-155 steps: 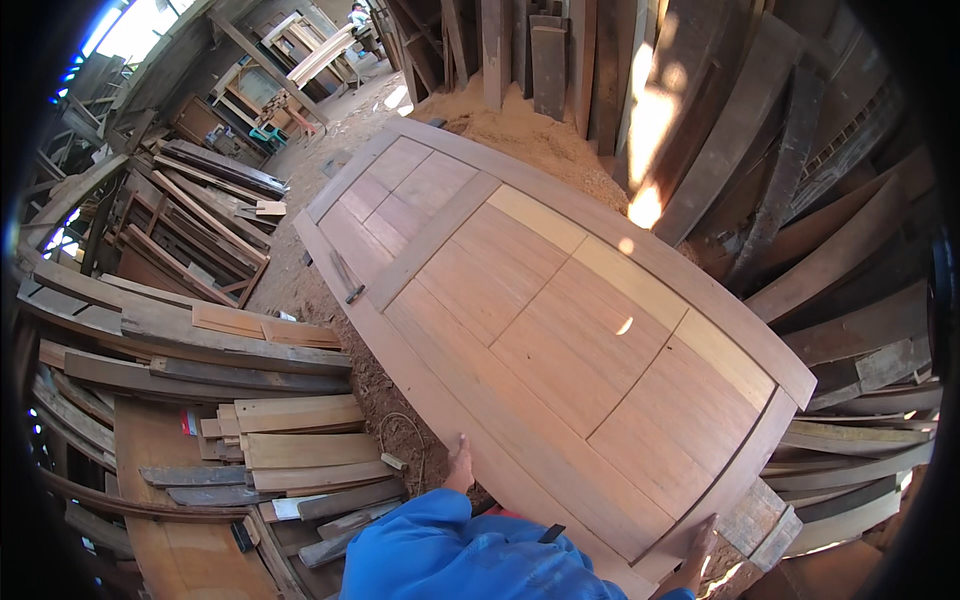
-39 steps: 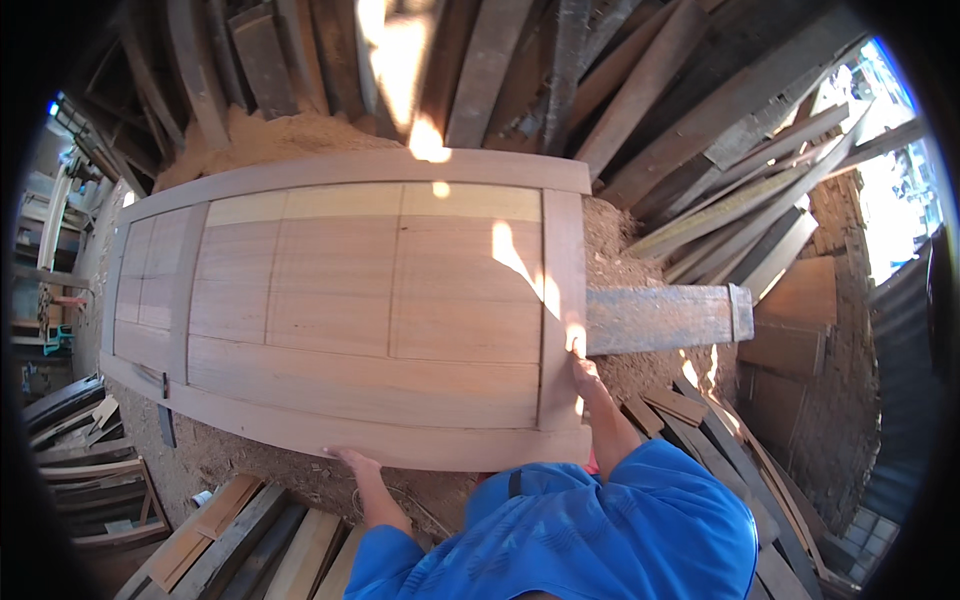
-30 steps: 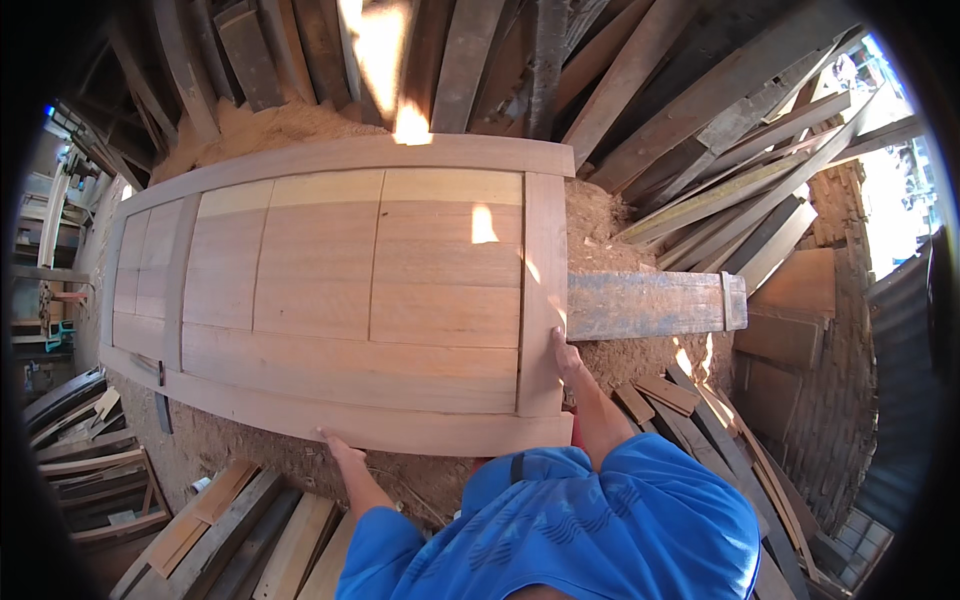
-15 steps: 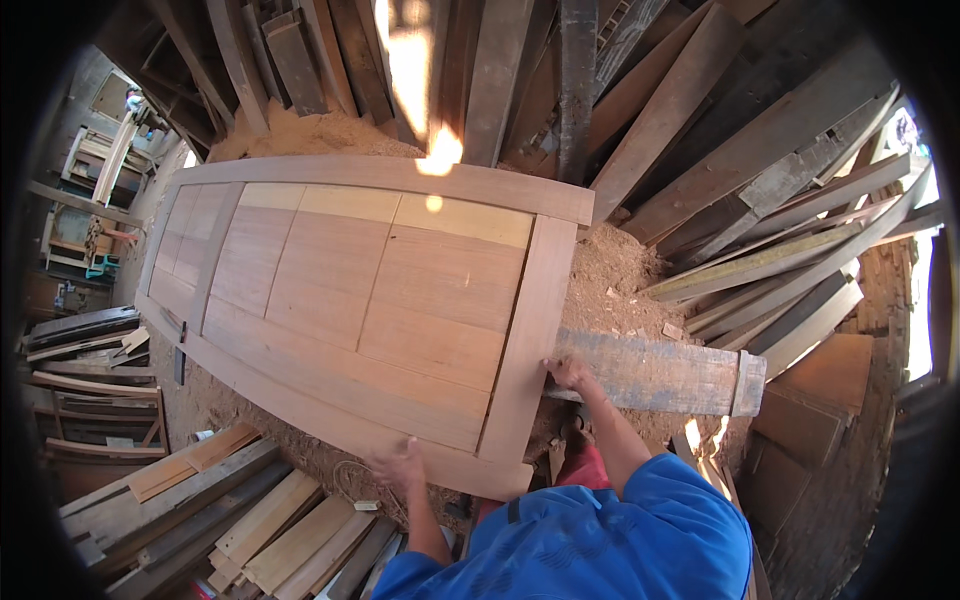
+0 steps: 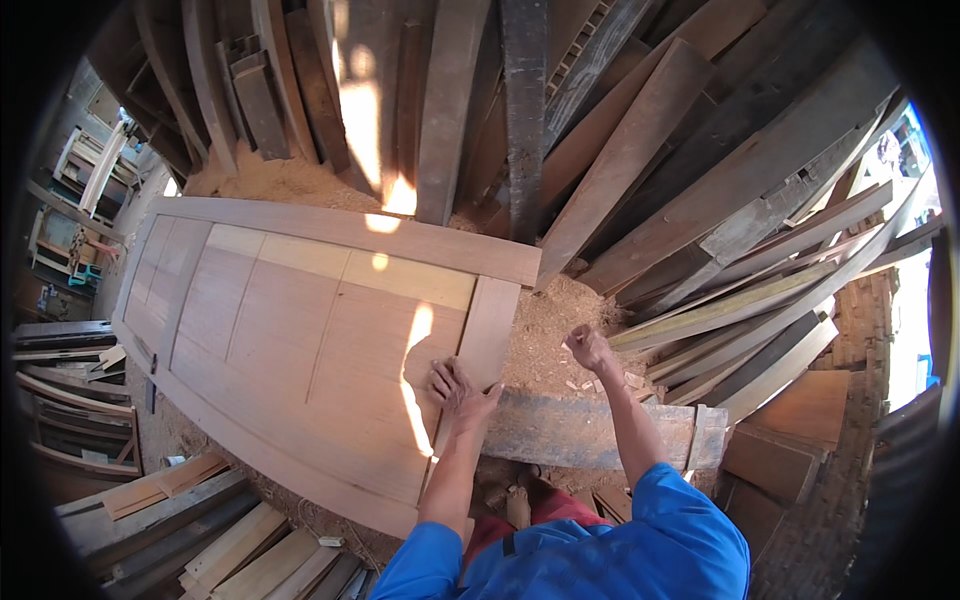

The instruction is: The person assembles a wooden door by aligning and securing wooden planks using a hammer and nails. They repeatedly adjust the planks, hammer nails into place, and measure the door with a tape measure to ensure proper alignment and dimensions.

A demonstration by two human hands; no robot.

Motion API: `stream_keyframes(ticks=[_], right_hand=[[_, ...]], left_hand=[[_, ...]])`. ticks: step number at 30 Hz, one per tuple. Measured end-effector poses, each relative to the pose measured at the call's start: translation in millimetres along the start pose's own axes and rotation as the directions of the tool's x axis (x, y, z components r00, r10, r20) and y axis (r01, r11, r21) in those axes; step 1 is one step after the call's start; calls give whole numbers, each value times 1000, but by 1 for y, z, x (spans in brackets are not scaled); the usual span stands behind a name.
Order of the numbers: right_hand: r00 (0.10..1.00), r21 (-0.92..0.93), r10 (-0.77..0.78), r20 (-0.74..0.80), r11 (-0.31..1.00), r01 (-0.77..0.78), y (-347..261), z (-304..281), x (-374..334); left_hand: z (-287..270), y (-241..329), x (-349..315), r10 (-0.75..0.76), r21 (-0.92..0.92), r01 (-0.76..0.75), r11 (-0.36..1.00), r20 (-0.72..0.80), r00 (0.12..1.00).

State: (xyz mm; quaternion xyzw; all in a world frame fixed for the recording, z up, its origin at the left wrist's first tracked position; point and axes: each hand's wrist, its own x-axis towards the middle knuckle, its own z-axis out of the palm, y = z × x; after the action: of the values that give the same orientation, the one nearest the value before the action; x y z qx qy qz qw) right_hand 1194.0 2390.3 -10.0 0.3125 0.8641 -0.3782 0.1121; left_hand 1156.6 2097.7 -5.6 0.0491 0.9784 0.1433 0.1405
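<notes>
Head view: the panelled wooden door [image 5: 285, 330] lies flat, one end beside a grey plank [image 5: 560, 432]. Its far long edge runs close to the leaning boards [image 5: 452, 120], so little room there; past the near end, sawdust-strewn ground [image 5: 540, 325] gives some space. Board stacks [image 5: 240, 550] crowd the near side. Left hand [image 5: 464, 388]: over the end rail, fingers loosely bent and parted, grasping nothing; contact uncertain. Right hand [image 5: 590, 349]: off the door's end, raised, fingers curled inward; can't tell whether anything's inside.
</notes>
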Motion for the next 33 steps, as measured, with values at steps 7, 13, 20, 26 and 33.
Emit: stream_keyframes(ticks=[7,13,20,26,33], right_hand=[[953,591,13,-304,787,178,6,-91,146],[815,435,114,-569,882,181,-22,-202,252],[709,428,417,-569,886,-178,-95,-193,283],[689,287,423,-588,906,-311,-101,-191,267],[809,11,-320,-492,928,374,-205,-167,263]], left_hand=[[-8,15,-1,-74,39,76,996,-53,996],[-6,23,10,-54,61,58,996,-64,996],[-7,24,13,-70,42,70,997,-3,998],[-7,27,16,-47,43,47,998,-16,999],[-2,22,18,-18,70,22,997,-47,999]])
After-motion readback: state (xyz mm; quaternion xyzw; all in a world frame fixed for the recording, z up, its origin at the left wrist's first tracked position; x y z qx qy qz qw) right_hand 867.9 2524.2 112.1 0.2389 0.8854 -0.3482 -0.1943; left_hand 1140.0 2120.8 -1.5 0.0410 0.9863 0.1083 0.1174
